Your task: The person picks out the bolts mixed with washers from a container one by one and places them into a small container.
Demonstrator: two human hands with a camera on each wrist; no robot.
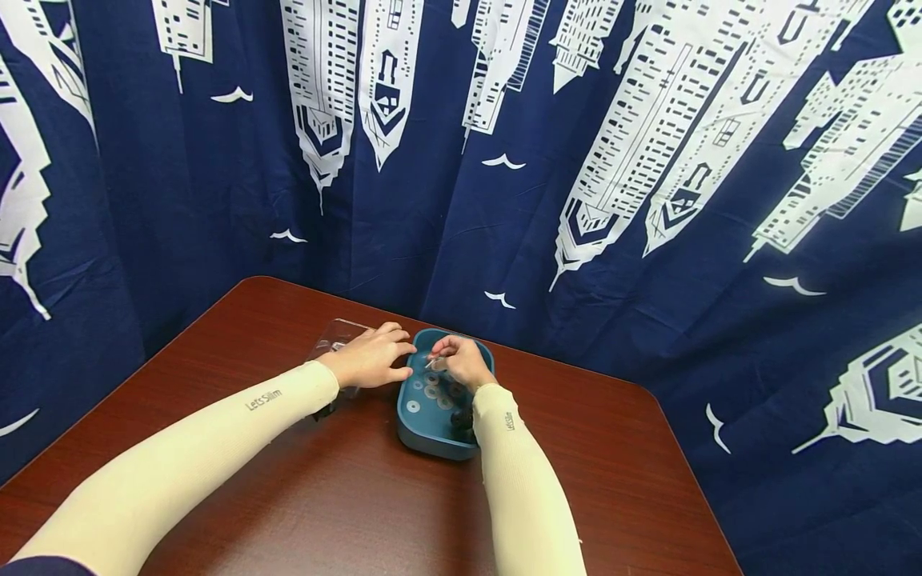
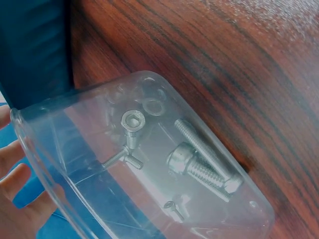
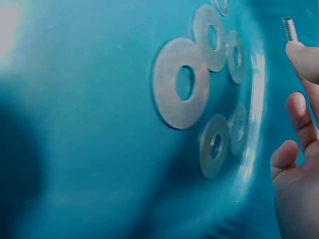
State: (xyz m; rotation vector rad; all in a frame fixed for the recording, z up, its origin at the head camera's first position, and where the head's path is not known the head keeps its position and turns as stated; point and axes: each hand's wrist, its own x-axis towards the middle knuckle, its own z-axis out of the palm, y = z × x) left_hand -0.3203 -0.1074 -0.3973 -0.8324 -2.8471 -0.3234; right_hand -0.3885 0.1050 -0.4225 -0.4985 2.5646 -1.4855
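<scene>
My right hand (image 1: 464,362) reaches into the blue tray (image 1: 435,445) and pinches a small bolt (image 3: 289,31), its threaded end sticking up past the thumb in the right wrist view. Several flat metal washers (image 3: 165,97) lie on the tray's bottom below this hand. My left hand (image 1: 373,357) hovers with spread, relaxed fingers between the tray and a clear plastic bin (image 2: 254,199). In the left wrist view its fingers show right at the bin's rim. Inside the bin lie several socket-head bolts (image 2: 180,160) of different sizes.
Dark round pieces (image 1: 461,419) sit at the tray's near right, partly covered by the right sleeve (image 1: 522,480). Tray and bin stand side by side toward the back edge of the brown wooden table (image 1: 346,496). A blue curtain (image 1: 446,200) with white buildings hangs behind.
</scene>
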